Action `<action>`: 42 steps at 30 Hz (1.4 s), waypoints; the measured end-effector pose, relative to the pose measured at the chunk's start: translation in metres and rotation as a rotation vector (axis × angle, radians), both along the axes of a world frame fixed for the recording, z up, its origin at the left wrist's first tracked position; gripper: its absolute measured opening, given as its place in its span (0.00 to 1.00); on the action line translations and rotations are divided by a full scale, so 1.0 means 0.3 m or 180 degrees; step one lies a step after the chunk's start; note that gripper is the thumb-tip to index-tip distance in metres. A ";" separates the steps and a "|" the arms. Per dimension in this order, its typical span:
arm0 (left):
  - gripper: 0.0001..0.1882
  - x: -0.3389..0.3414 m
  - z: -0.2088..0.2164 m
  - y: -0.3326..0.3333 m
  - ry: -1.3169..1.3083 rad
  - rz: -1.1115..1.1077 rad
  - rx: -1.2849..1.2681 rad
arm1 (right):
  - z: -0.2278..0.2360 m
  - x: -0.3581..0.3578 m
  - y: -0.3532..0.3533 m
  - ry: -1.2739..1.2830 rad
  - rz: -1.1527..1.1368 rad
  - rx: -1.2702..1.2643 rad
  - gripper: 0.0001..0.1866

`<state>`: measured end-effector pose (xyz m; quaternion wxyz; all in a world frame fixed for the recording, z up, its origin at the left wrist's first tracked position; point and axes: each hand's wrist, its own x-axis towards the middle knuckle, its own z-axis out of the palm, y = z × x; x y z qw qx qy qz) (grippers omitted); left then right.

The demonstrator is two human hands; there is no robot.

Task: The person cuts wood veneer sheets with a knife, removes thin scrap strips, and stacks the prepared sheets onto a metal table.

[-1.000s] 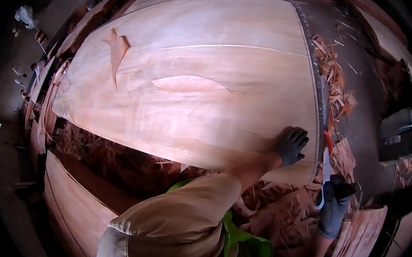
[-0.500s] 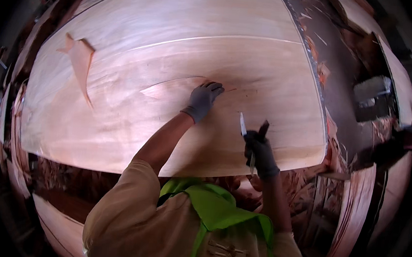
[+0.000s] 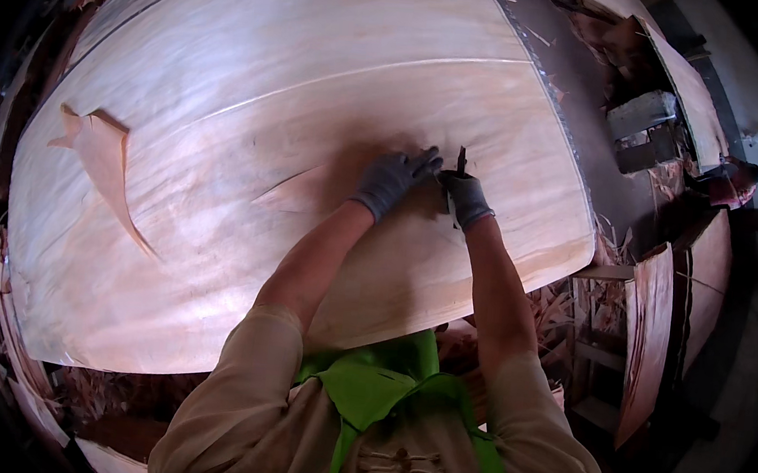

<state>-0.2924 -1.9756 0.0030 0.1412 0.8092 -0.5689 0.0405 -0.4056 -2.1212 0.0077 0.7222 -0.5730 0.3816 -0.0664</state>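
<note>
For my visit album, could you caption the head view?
Gloved left hand and right hand close together over a pale wooden sheet, a ragged scrap lying to their left.

Two gloves (image 3: 384, 186) (image 3: 467, 200), one loose scrap (image 3: 104, 156), one pointed patch (image 3: 299, 191), one apron (image 3: 367, 392).

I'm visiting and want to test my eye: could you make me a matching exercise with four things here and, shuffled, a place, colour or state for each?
Things
1. Left grip
2. Ragged wood scrap
3. Wood sheet
4. Apron

Descriptions
A. Bright green
B. Gloved in grey
C. Lying flat, toward the picture's left
D. Broad, pale, crossed by a long line

Pairs: 1-B, 2-C, 3-D, 4-A
</note>
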 end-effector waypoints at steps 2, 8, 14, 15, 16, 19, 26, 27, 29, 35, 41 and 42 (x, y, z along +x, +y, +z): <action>0.18 -0.021 0.049 -0.032 -0.0120 -0.0239 0.0005 | -0.043 -0.015 -0.034 -0.0045 0.0035 -0.0147 0.09; 0.18 -0.010 0.024 0.016 -0.0528 -0.0132 0.0699 | 0.115 -0.116 0.059 0.0622 0.0637 -0.0321 0.08; 0.20 -0.076 0.074 -0.068 -0.0409 -0.0047 0.0719 | -0.047 -0.269 0.235 0.0083 0.0436 -0.0595 0.09; 0.19 -0.047 0.041 -0.027 -0.0059 0.0044 0.0562 | 0.015 -0.251 0.326 0.0095 0.0576 -0.0643 0.09; 0.19 -0.035 0.013 0.017 -0.0193 0.0042 0.0490 | 0.181 -0.239 0.414 0.0393 0.0896 -0.1097 0.09; 0.18 -0.054 0.042 -0.012 -0.0395 -0.0070 0.0363 | 0.358 -0.328 0.499 -0.0120 0.1176 -0.1454 0.12; 0.14 -0.051 0.020 0.232 0.0114 0.0084 -0.0504 | 0.550 -0.375 0.613 -0.0449 0.1512 -0.0505 0.06; 0.13 -0.066 0.068 0.303 0.0419 0.0187 -0.0561 | 0.526 -0.365 0.609 -0.0370 0.1414 -0.0337 0.06; 0.12 -0.032 0.115 0.524 0.0135 0.0506 -0.0300 | 0.433 -0.329 0.644 -0.0351 0.1259 0.0141 0.07; 0.16 0.088 0.041 0.954 -0.0101 0.0938 -0.0194 | 0.336 -0.065 0.816 0.0112 0.1199 0.0414 0.10; 0.17 0.131 -0.047 0.984 0.0465 0.1156 -0.0664 | 0.170 0.242 0.908 0.0023 0.1214 0.0737 0.11; 0.17 0.136 -0.042 0.977 0.0745 0.1301 -0.0784 | 0.113 0.256 0.916 0.0098 0.1114 0.0813 0.10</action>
